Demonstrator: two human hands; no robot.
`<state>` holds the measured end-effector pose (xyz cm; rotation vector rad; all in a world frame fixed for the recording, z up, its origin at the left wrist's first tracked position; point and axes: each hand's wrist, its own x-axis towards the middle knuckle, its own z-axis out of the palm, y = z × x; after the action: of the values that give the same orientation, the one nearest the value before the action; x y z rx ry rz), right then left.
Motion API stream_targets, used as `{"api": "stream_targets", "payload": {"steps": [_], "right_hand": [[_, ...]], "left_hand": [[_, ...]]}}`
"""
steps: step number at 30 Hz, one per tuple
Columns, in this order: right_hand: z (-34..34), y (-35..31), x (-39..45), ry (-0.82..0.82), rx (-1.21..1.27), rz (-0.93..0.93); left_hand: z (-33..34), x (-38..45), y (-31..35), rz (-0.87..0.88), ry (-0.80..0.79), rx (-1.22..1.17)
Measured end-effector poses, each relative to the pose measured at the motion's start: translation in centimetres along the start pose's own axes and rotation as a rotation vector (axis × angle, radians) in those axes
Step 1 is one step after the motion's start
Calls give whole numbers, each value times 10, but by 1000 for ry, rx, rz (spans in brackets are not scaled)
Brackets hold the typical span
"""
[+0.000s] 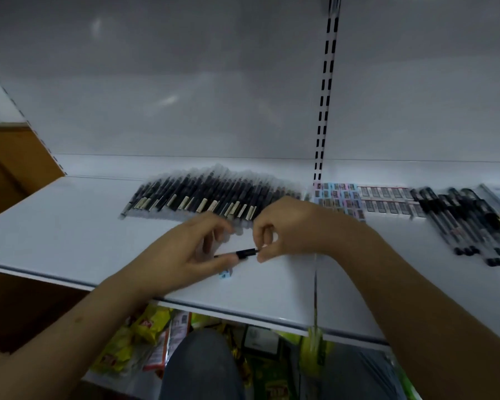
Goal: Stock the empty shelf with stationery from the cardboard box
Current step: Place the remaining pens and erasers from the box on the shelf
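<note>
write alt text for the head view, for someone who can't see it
Two hands hold one black pen above a white shelf: left hand at one end, right hand pinching the other. Behind lie a row of dark pens, small colourful packs and more pens.

**Pens laid out on the white shelf**

A black pen (pixel 244 253) hung level just above the shelf (pixel 70 226), near its front edge. Behind it a long row of wrapped dark pens (pixel 208 194) lay fanned on the shelf. Further right sat small card packs (pixel 337 196), then more black pens (pixel 459 223).
</note>
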<state>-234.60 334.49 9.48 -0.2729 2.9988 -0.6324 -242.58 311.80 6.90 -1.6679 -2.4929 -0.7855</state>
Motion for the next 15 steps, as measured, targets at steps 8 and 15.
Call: {"api": "stream_targets", "payload": {"steps": [8, 15], "right_hand": [[-10, -10, -9, 218, -38, 18], [1, 21, -75, 802, 89, 194]], "left_hand": [[11, -21, -2, -144, 124, -42], [25, -6, 21, -47, 212, -57]]}}
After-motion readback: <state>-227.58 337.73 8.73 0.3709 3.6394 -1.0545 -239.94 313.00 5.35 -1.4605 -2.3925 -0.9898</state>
